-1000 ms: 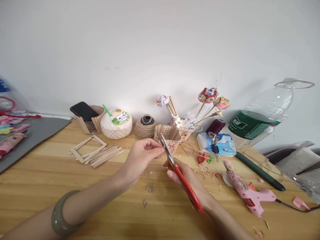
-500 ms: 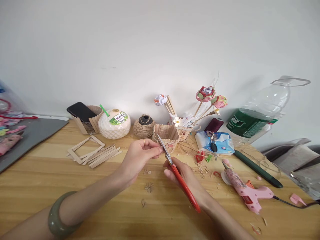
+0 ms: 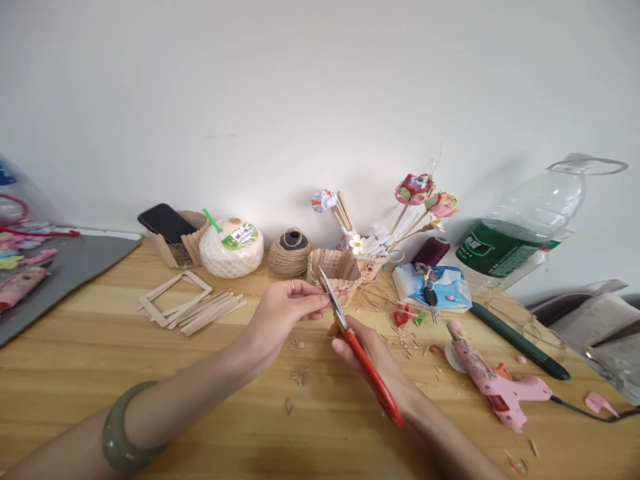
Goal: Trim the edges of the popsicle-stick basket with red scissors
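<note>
In the middle of the view, my left hand [image 3: 286, 312] pinches something too small to make out at its fingertips, right beside the scissor blades. My right hand [image 3: 373, 347] is closed on red-handled scissors [image 3: 373, 373], whose tips point up and away to the left. Behind the blades stands a small box of wooden sticks [image 3: 334, 272]. Below my hands, a flower-like shape of thin loops [image 3: 300, 375] and smaller looped bits [image 3: 289, 406] lie on the wooden table [image 3: 200, 413].
Craft sticks [image 3: 211, 313], a phone [image 3: 169, 223] in a stick box, a white coconut [image 3: 231, 253] and a twine spool [image 3: 290, 257] are at the left and back. Paper flowers [image 3: 415, 189], a large bottle [image 3: 515, 233] and a pink glue gun [image 3: 500, 390] are on the right.
The whole view has shifted slightly, so things appear a little further right. Both hands keep nearly the same pose, the scissors still beside my left fingertips.
</note>
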`<state>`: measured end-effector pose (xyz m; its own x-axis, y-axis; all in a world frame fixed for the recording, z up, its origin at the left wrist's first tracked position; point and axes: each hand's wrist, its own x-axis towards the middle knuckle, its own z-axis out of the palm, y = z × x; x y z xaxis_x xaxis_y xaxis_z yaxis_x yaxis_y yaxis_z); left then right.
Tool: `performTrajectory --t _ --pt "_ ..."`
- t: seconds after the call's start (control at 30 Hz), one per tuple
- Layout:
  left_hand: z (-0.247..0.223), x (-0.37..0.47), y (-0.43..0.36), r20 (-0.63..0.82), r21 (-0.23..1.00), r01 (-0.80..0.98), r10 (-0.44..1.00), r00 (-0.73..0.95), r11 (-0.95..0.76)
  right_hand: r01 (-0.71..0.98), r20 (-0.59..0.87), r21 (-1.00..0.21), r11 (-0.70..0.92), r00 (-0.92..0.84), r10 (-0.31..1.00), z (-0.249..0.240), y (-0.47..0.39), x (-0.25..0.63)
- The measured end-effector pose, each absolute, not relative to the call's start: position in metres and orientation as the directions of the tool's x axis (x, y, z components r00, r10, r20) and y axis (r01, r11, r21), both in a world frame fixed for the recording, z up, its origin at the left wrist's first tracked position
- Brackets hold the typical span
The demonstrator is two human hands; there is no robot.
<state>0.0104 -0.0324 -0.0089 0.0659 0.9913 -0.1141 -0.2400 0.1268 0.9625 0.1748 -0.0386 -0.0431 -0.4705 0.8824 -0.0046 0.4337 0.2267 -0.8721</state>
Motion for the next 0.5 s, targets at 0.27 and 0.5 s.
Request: performTrajectory --t 0.27,0.5 --pt "-0.0062 0.0068 -0.0293 -0.087 0.984 -0.149 0.993 0.082 0.099 0.472 -0.035 -0.857 0.207 -0.453 0.891 -0.0410 -0.0374 0.1759" --pt "-0.0022 0.0028 -0.0264 -0.074 0.994 -0.070 0.993 0.097 0.081 0.517 -0.050 -0.834 0.192 -0.419 0.907 -0.0371 -0.0383 0.1752"
